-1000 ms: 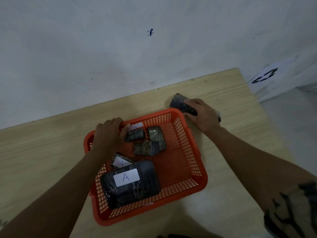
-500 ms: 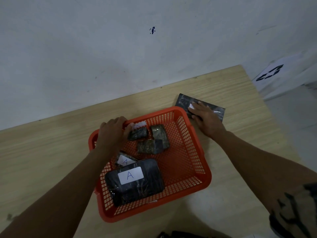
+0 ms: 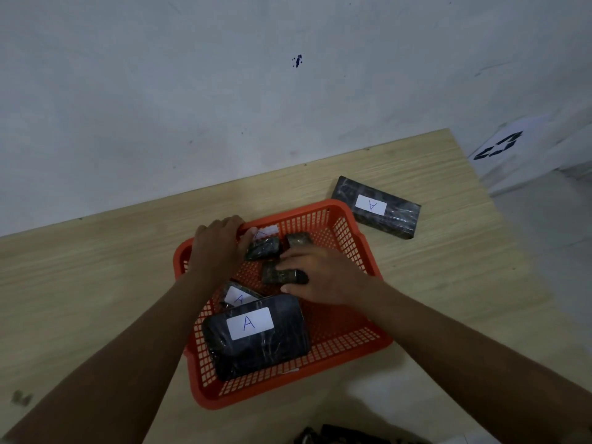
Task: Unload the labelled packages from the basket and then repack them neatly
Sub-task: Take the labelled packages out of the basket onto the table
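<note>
Counting the dark wrapped packages gives six in all: five inside the orange basket [image 3: 349,357] and one out on the wooden table [image 3: 96,283]. The one outside, a long package [image 3: 376,207] with a white "A" label, lies flat just beyond the basket's far right corner. In the basket, a large package [image 3: 256,336] with an "A" label fills the near left part, and a smaller labelled package [image 3: 238,296] is tucked partly under its far edge. Three small packages cluster at the far end — one at the far rim [image 3: 262,248], one beside it [image 3: 299,240], and a small middle package [image 3: 282,275].

Two hands are in view. The left hand [image 3: 219,248] curls over the basket's far left rim, fingers bent around the edge, gripping it. The right hand [image 3: 320,274] reaches into the basket, fingers and thumb narrowed around the small middle package — closed on it.
</note>
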`<state>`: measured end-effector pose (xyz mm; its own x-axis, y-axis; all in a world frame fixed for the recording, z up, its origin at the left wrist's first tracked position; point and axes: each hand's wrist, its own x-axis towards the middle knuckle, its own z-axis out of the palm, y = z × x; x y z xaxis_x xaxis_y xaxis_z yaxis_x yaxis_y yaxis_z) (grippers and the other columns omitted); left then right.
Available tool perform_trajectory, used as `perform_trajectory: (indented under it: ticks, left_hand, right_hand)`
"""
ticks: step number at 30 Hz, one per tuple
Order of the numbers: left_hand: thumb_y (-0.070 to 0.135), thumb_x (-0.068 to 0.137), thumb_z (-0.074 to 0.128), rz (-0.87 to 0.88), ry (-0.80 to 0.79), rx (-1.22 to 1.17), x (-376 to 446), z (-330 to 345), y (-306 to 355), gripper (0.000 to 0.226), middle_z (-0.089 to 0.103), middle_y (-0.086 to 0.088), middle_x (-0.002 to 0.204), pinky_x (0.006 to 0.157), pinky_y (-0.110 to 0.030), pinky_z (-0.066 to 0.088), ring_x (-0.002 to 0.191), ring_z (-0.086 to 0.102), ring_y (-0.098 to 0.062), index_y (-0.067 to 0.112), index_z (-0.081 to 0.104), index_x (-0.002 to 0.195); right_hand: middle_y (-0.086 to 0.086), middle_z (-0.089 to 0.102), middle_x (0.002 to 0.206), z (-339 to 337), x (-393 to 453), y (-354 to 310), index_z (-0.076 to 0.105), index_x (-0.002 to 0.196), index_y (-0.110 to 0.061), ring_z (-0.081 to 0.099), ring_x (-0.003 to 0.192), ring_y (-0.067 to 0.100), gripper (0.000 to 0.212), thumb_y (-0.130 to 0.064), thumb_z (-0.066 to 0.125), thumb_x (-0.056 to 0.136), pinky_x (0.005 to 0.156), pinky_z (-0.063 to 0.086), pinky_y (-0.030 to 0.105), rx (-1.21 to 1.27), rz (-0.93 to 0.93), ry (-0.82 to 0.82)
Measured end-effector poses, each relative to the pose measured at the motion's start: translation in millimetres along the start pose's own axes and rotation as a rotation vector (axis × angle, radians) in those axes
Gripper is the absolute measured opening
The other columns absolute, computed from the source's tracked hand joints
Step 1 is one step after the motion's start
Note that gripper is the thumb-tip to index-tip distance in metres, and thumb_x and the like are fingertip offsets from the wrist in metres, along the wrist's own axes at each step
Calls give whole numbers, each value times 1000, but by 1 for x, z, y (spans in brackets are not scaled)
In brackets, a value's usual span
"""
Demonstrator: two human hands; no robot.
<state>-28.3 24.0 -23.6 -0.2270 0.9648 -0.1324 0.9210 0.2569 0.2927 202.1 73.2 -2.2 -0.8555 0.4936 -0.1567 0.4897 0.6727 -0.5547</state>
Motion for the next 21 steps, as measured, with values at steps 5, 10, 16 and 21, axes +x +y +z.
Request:
perform_trajectory:
  ticks: [5,10,16,21]
  left_hand:
    - [51,97,41,-5,13,-7,-1,3,-2,40,69,-7,99,90,-45,44,90,64,-25,16,60,107]
    - [51,97,42,-9,31,-5,0,5,-2,41,70,-7,100,92,-45,43,92,64,-26,16,61,108]
    - [50,97,42,-10,52,14,-2,7,-2,41,71,-7,99,91,-46,45,90,64,-27,15,62,108]
    - [51,97,42,-16,52,39,-3,6,-1,41,70,-6,98,90,-45,45,90,64,-26,17,61,107]
  right_hand:
    - [4,54,142,6,7,0,52,141,-22,52,125,20,54,-34,67,91,103,45,35,84,120,-118]
    - [-9,67,104,-33,13,4,63,126,-25,64,85,2,32,-27,62,94,72,55,24,403,206,47]
    - [8,67,113,-77,37,10,72,112,-9,69,100,25,23,-22,61,98,70,63,37,1018,459,355]
    - [5,66,114,-88,62,23,68,114,-14,70,101,22,36,-14,81,81,80,62,35,1022,480,342]
